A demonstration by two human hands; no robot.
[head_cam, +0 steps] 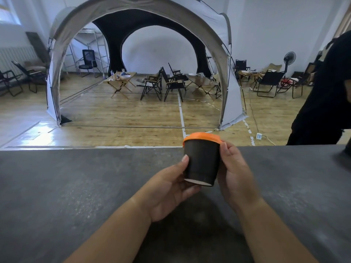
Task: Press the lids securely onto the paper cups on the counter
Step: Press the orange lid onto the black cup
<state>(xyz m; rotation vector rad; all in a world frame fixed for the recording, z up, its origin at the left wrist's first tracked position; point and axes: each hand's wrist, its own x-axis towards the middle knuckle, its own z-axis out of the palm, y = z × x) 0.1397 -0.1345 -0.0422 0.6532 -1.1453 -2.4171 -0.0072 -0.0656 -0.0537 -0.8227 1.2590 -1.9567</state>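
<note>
Left hand (171, 186) and right hand (235, 175) grip the orange-lidded cup (203, 164), fingers hidden behind it.

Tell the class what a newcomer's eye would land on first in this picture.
First comes the black paper cup with its orange lid, held by the left hand and right hand above the grey counter. Behind it, a large arched tent stands on the wooden floor, folding chairs inside.

Both forearms run bare from the near edge of the view to the wrists, one on the left, one on the right. The left hand (171, 188) and the right hand (235, 177) are bare as well. Each thumb ends in a rounded, glossy nail, slightly grown out.
</note>
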